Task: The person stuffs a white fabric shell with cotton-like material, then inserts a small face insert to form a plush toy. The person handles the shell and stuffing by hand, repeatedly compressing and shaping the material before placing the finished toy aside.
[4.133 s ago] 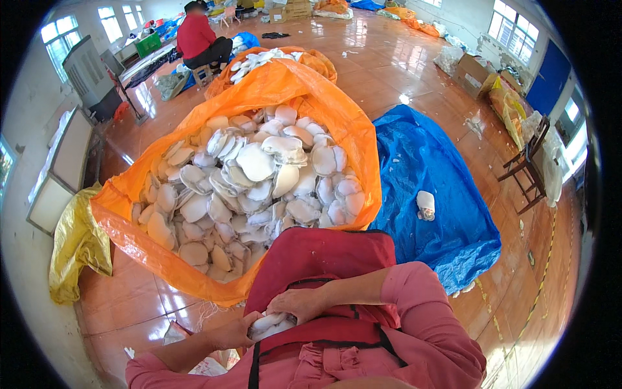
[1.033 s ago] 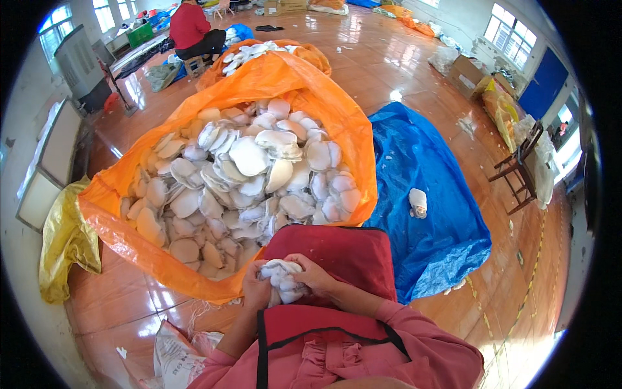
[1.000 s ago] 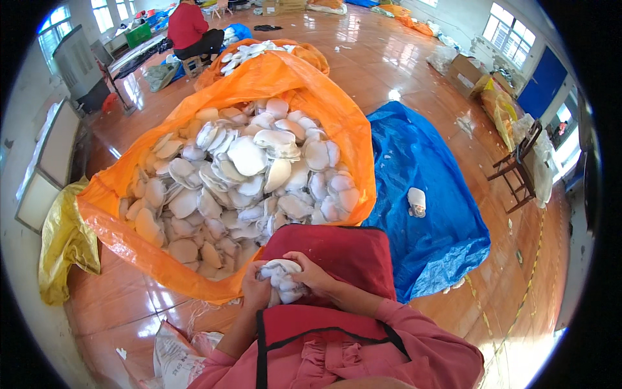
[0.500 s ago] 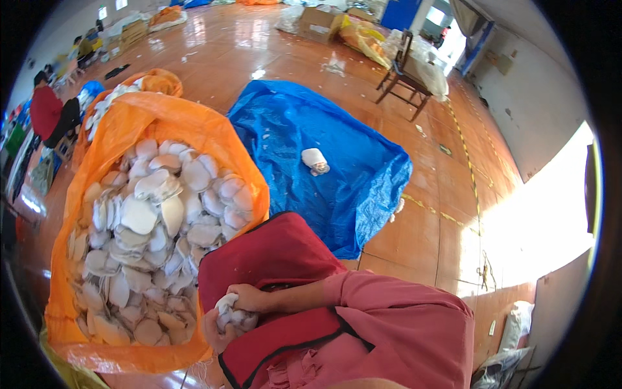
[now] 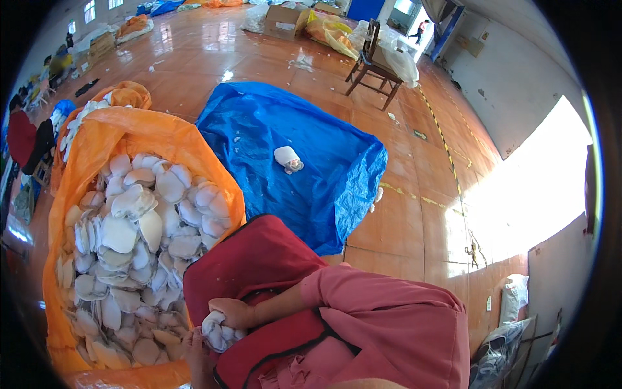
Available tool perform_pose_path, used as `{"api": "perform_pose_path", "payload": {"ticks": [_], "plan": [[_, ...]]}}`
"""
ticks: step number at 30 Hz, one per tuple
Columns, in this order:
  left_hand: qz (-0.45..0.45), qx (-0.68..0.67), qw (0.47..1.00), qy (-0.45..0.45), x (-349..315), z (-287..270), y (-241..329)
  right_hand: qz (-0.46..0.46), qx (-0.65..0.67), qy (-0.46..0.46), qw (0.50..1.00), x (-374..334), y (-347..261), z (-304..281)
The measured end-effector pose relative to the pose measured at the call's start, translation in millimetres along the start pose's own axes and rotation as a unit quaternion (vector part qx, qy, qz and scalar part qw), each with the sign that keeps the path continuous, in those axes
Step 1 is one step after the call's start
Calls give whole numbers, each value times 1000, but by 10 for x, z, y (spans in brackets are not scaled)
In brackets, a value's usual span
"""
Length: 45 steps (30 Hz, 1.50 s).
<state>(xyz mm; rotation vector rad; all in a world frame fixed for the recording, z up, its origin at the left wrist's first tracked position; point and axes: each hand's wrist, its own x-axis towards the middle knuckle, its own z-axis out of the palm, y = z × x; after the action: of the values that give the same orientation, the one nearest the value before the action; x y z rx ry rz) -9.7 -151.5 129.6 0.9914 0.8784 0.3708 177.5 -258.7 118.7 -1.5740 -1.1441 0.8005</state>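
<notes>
In the head view, my right hand [image 5: 233,313] comes in from the right across my body, its fingers curled down over the top of a crumpled white bundle [image 5: 221,332] and closed on it. My left hand [image 5: 196,353] sits lower, at the bundle's left side, with the fingers pointing up; they are right against its edge or just beside it, and I cannot tell whether they grip. The bundle is low in front of me, over the dark red fabric [image 5: 249,259] with black edging that spreads across my lap. My pink sleeve [image 5: 389,305] covers the right arm from the elbow up.

To the left of my hands stands a wide-mouthed orange bag [image 5: 155,133], heaped with flat, rounded white pieces [image 5: 120,233], many of them overlapping. Just beyond my lap, to the right of that bag, a blue sheet [image 5: 259,123] lies rumpled on the reddish tiled floor [image 5: 402,194]. A white roll [image 5: 286,157] lies on the sheet, well apart from my hands. Farther off I see a wooden chair [image 5: 374,68] with clear plastic [image 5: 398,61] beside it, and an open cardboard box [image 5: 284,23]. At the far left, someone in a red top [image 5: 23,136] is partly in view.
</notes>
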Motion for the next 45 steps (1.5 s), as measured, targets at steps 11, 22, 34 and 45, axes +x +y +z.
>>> {"api": "perform_pose_path", "payload": {"ticks": [11, 22, 34, 45], "plan": [[-3, 408, 908, -94, -140, 316, 592, -127, -72, -32, 989, 46, 205, 53], [257, 435, 860, 74, -384, 664, 39, -111, 92, -169, 975, 16, 216, -233], [426, 486, 756, 103, -410, 606, -78, -115, 10, -359, 926, 265, -205, -658], [425, 496, 753, 84, -611, 491, -118, -193, -88, -273, 938, 183, -181, -424]]}}
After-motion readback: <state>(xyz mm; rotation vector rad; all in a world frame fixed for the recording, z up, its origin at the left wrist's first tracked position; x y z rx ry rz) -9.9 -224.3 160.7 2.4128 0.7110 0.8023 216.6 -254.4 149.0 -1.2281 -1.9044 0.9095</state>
